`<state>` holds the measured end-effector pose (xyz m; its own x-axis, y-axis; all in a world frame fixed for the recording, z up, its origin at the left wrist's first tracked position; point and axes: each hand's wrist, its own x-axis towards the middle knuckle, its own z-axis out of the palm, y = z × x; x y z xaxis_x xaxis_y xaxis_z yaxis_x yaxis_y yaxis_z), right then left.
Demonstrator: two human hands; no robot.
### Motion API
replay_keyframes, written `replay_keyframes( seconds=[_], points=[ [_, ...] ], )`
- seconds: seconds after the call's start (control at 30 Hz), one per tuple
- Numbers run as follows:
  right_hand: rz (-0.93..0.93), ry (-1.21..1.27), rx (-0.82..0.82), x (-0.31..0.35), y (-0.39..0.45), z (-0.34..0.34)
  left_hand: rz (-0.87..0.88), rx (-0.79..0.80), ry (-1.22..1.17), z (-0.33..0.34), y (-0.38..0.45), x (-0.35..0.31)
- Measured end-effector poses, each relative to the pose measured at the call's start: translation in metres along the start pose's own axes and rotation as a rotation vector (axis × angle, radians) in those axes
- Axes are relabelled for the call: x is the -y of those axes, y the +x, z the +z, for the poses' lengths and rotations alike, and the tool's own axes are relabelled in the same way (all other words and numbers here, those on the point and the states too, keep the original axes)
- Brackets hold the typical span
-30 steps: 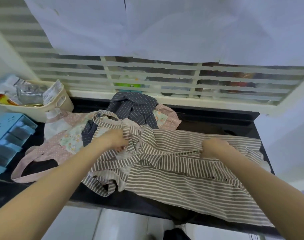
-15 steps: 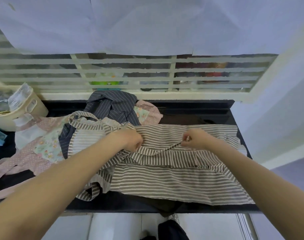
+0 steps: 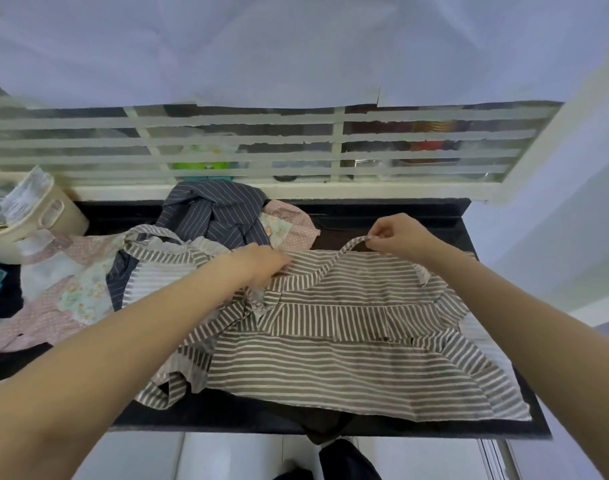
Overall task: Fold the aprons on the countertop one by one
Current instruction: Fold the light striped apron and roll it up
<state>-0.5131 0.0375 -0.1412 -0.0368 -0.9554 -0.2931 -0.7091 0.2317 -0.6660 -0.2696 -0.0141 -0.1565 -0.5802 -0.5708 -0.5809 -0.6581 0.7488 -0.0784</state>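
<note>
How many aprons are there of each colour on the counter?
Brown striped apron: 1
Dark blue striped apron: 1
Pink flowery apron: 1
Total: 3 aprons that I can tell apart.

Home kitchen, dark stone countertop (image 3: 382, 216), louvred window (image 3: 261, 147), cream storage basket (image 3: 36, 223), heaped aprons (image 3: 213, 216)

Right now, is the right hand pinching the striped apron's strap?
Yes, the right hand pinches the strap and lifts it off the striped apron.
</note>
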Motion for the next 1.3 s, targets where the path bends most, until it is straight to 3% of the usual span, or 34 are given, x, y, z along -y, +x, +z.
replay_keyframes(
  seconds=[0.03,0.1,0.3,0.4,0.5,0.63,0.73,0.77,0.83,0.9,0.93,1.13,1.3],
  points=[
    [-0.036,-0.018,-0.033,0.004,0.001,-0.003,-0.062,0.141,0.030,0.003,-0.001,0.001],
    [-0.094,-0.067,-0.090,0.012,0.003,-0.014,-0.141,0.203,0.110,0.011,-0.005,0.003],
    [-0.032,-0.077,-0.165,0.015,-0.002,-0.046,-0.337,-0.190,0.130,0.026,-0.013,0.010],
    [0.098,-0.267,0.058,-0.004,-0.008,-0.039,-0.305,-0.157,0.132,0.036,-0.011,0.003],
    [0.262,-0.542,0.313,-0.034,-0.017,-0.009,-0.201,0.074,0.100,0.048,-0.010,-0.009],
    [0.416,-0.722,0.623,-0.052,-0.015,0.005,-0.100,0.362,0.001,0.052,-0.009,0.003],
    [0.353,-0.680,0.499,-0.042,0.013,0.003,-0.093,0.382,-0.311,0.035,-0.013,0.022],
    [0.279,-0.668,0.427,-0.037,0.027,0.005,-0.129,0.301,-0.437,0.029,-0.012,0.028],
    [0.143,-0.580,0.271,-0.031,0.049,0.016,-0.259,-0.010,-0.567,0.023,-0.005,0.037],
    [0.094,-0.460,0.208,-0.026,0.061,0.032,-0.405,-0.272,-0.484,0.021,0.005,0.040],
    [0.079,-0.444,0.219,-0.025,0.067,0.041,-0.447,-0.311,-0.443,0.021,0.013,0.041],
    [0.042,-0.505,0.193,-0.037,0.087,0.068,-0.456,-0.064,-0.250,0.032,0.043,0.051],
    [0.036,-0.573,0.214,-0.037,0.098,0.063,-0.444,-0.166,-0.355,0.029,0.028,0.064]
  ],
)
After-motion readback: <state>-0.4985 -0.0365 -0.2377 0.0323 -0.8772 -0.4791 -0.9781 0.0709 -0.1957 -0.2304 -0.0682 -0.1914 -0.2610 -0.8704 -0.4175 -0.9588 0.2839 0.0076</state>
